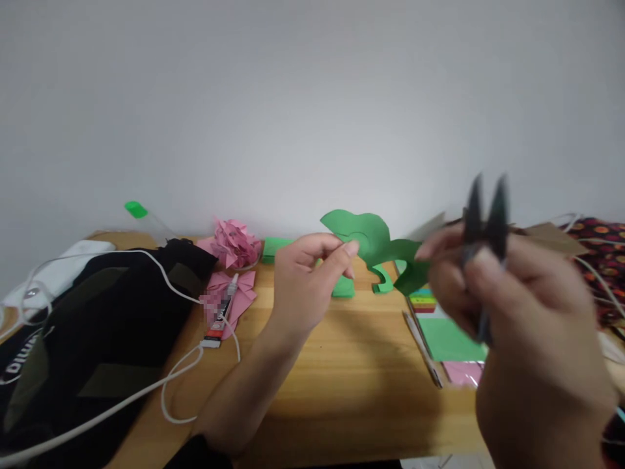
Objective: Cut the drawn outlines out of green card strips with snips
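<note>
The left hand (310,277) pinches the cut green paper (374,236) between thumb and fingers, its wavy upper edge raised above the table (342,384) and before the wall (312,98). The right hand (532,312) grips the scissors (498,218), blades upward and parted; blur hides whether its fingertips touch the paper's right end. Below, wood extends to the near edge, between black cloth (141,312) at left and a pen (424,352) at right.

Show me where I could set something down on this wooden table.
The bare light-wood tabletop between your left forearm and the slim silvery pen has room. It's crowded leftward with black fabric and pink folded paper, and rightward past the pen with flat green paper.
</note>
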Tool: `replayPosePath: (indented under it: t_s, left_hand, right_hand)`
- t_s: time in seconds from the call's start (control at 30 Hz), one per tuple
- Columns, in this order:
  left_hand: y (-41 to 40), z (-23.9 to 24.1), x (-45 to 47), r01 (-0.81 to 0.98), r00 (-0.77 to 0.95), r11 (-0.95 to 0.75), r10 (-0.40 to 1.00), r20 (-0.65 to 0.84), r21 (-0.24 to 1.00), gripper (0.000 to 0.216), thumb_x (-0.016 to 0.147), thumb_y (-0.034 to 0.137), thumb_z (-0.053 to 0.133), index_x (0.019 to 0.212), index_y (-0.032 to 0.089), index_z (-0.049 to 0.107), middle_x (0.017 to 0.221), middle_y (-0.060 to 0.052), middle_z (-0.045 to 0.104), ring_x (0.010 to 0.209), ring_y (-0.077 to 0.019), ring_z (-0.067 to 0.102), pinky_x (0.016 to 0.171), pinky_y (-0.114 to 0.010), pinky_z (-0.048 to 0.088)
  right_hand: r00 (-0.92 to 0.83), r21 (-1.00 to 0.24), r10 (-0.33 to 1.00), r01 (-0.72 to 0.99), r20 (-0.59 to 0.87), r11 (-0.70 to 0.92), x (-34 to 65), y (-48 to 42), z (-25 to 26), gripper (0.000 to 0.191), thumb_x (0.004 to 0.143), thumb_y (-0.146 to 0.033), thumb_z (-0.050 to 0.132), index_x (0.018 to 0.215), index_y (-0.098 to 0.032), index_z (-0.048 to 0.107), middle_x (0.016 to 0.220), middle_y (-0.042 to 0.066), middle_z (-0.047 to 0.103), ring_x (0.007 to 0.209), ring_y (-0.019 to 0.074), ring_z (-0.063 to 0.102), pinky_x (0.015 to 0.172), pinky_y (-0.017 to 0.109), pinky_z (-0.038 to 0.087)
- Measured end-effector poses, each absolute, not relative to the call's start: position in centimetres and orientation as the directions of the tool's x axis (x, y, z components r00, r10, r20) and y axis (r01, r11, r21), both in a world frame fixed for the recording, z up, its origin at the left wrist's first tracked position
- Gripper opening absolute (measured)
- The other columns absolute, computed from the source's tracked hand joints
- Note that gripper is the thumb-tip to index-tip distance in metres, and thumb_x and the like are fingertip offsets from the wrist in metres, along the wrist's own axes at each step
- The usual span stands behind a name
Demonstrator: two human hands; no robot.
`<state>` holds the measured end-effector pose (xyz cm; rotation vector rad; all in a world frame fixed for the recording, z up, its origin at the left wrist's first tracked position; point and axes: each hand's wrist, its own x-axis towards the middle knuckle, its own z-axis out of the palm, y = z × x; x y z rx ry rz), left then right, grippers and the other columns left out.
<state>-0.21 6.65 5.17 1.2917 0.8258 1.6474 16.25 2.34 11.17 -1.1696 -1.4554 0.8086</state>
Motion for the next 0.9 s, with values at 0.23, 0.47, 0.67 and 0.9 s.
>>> replayPosePath:
  t_s: [0.23, 0.47, 0.67, 0.9]
  left_hand:
    - [6.4, 5.3, -0.1, -0.345, -0.111, -0.371, 0.928, 0.355, 0.862, 0.031, 0.083, 0.023, 0.069, 0.053, 0.02, 0.06, 0.051, 0.004, 0.057, 0.052, -0.0079, 0.048, 0.055, -0.024, 0.04]
    - [6.0, 5.4, -0.2, -0.354, -0.064, -0.326, 0.943, 0.326, 0.876, 0.031, 0.083, 0.024, 0.07, 0.054, 0.02, 0.06, 0.052, 0.004, 0.057, 0.053, -0.0083, 0.049, 0.055, -0.025, 0.04]
    - [5.8, 5.4, 0.2, -0.306, -0.003, -0.311, 0.946, 0.326, 0.9, 0.032, 0.085, 0.027, 0.068, 0.055, 0.02, 0.058, 0.052, 0.003, 0.058, 0.05, -0.0104, 0.051, 0.055, -0.028, 0.043]
    - [5.7, 5.6, 0.3, -0.253, -0.057, -0.338, 0.941, 0.334, 0.907, 0.029, 0.082, 0.023, 0.07, 0.055, 0.02, 0.059, 0.052, 0.004, 0.059, 0.051, -0.0097, 0.051, 0.057, -0.027, 0.046]
  right_hand:
    - [-0.455, -0.996, 0.89, -0.061, -0.029, -0.063, 16.3, 1.6, 7.1, 0.039, 0.098, -0.056, 0.044, 0.097, -0.021, 0.062, 0.053, -0.01, 0.034, 0.037, 0.0052, 0.023, 0.033, 0.015, 0.021]
    - [-0.493, -0.968, 0.86, -0.123, -0.133, -0.22, 15.6, 2.1, 7.7, 0.044, 0.097, -0.059, 0.044, 0.092, -0.018, 0.061, 0.049, -0.011, 0.031, 0.032, 0.0041, 0.02, 0.032, 0.016, 0.017]
    - [-0.41, -0.964, 0.908, -0.201, -0.081, -0.177, 14.5, 2.6, 7.4, 0.044, 0.097, -0.057, 0.044, 0.09, -0.018, 0.061, 0.047, -0.011, 0.031, 0.031, 0.0049, 0.018, 0.031, 0.018, 0.014]
    - [-0.318, -0.961, 0.943, -0.214, -0.102, -0.176, 13.9, 2.8, 7.6, 0.047, 0.093, -0.061, 0.051, 0.073, -0.018, 0.056, 0.045, -0.011, 0.03, 0.032, 0.0039, 0.018, 0.032, 0.018, 0.013]
